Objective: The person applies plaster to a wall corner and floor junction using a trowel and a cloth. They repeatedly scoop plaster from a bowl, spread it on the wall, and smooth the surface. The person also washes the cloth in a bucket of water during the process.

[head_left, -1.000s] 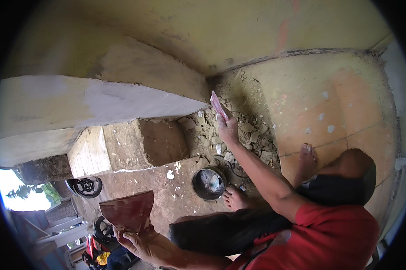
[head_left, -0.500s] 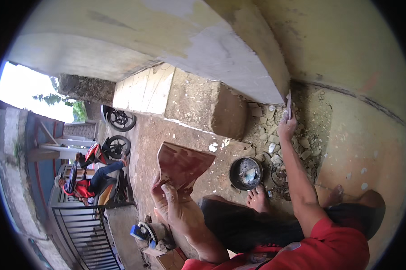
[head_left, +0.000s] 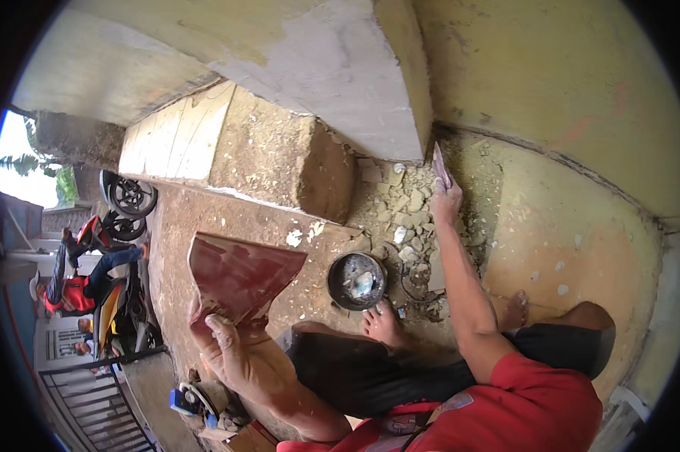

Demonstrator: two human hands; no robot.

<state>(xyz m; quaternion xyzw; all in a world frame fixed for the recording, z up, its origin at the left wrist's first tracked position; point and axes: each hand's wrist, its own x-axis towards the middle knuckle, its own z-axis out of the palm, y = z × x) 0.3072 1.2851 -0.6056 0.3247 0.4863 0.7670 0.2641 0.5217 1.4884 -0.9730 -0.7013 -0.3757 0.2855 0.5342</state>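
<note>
My left hand (head_left: 238, 358) grips the lower edge of a flat, dark red sheet (head_left: 242, 273) smeared with pale paste, thumb on its face. Farther off, my right hand (head_left: 446, 202) is closed round a thin, flat blade-like tool (head_left: 439, 164), seen nearly edge-on; its exact kind is unclear. The blade points at the foot of the wall corner, beside a pillar (head_left: 355, 83) with a whitish coated face. Whether it touches the wall I cannot tell. Between my arms, a round black pan (head_left: 330, 285) on the ground holds whitish paste (head_left: 362, 284).
Broken rubble (head_left: 408, 211) lies along the wall foot, next to a concrete block (head_left: 328, 173). My bare foot (head_left: 381, 322) is by the pan. At lower left stand a bucket with a blue item (head_left: 180, 401) and a black metal gate (head_left: 99, 407). Beyond, a person (head_left: 76, 294) sits on a motorbike.
The view has swung right, so the surroundings sit farther left in the picture. Both hands keep their holds, and the blade stays close to the wall corner.
</note>
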